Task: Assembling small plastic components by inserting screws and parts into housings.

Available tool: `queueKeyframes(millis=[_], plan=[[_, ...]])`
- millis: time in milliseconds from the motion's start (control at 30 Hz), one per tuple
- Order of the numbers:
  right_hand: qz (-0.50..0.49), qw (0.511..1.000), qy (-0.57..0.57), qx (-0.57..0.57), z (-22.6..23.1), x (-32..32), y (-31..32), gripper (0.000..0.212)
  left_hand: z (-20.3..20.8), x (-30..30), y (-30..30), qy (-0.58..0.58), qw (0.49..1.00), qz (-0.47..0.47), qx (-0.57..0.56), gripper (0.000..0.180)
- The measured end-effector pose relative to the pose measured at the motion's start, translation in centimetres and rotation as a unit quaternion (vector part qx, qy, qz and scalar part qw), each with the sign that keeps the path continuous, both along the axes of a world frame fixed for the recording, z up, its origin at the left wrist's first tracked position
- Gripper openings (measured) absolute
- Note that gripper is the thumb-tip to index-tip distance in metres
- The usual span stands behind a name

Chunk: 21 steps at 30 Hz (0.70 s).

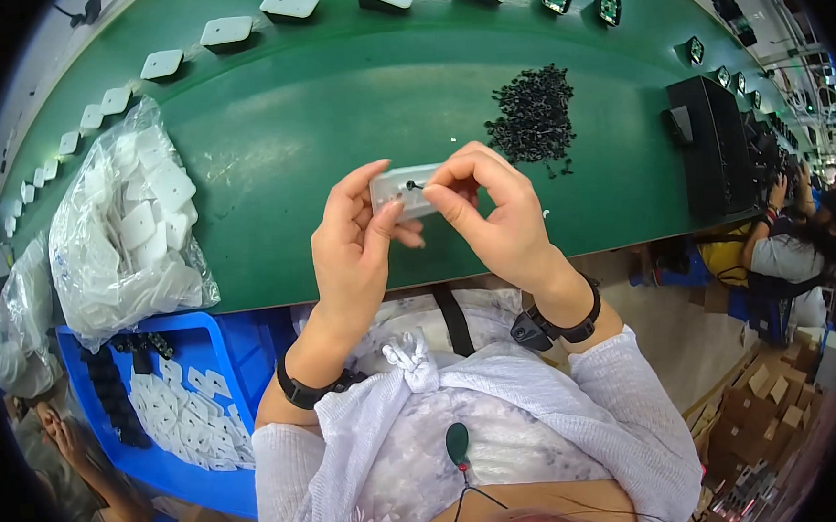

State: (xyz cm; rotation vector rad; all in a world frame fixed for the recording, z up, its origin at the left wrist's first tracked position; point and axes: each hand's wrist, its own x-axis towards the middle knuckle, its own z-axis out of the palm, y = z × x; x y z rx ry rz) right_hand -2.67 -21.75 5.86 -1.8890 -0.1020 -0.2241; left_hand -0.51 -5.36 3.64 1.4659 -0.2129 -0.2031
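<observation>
My left hand (352, 246) grips a small white rectangular plastic part (396, 188) by its left end, just above the near edge of the green belt (332, 104). My right hand (490, 213) pinches a tiny black piece (413, 185) against the face of that white part with thumb and forefinger. A heap of the same small black pieces (531, 112) lies on the belt just beyond my right hand.
A clear bag of white plastic parts (129, 231) lies on the belt at left. A blue crate (213, 350) below it holds white and black parts. White parts (289, 3) line the belt's far edge. A black box (713, 147) stands at right, with another person (781, 248) beyond it.
</observation>
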Motion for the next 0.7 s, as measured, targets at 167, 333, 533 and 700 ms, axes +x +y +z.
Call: queueKeyframes(millis=[167, 333, 533, 700], plan=[[0.008, 0.991, -0.091, -0.098, -1.1, 0.2, 0.3, 0.009, 0.0, 0.0, 0.1, 0.076, 0.993, -0.015, -0.094, 0.032], [0.004, 0.98, -0.114, -0.163, -1.3, 0.7, 0.4, 0.009, -0.6, 0.0, 0.6, 0.11, 0.988, -0.036, -0.098, 0.025], [-0.012, 0.999, -0.012, -0.038, -1.3, 0.9, 1.2, 0.009, -1.0, -0.1, -0.2, -0.051, 0.995, 0.01, -0.081, 0.012], [-0.024, 0.995, 0.03, 0.097, -2.1, 0.1, 2.5, 0.009, -1.6, 0.0, 0.3, -0.111, 0.993, 0.023, -0.03, 0.007]])
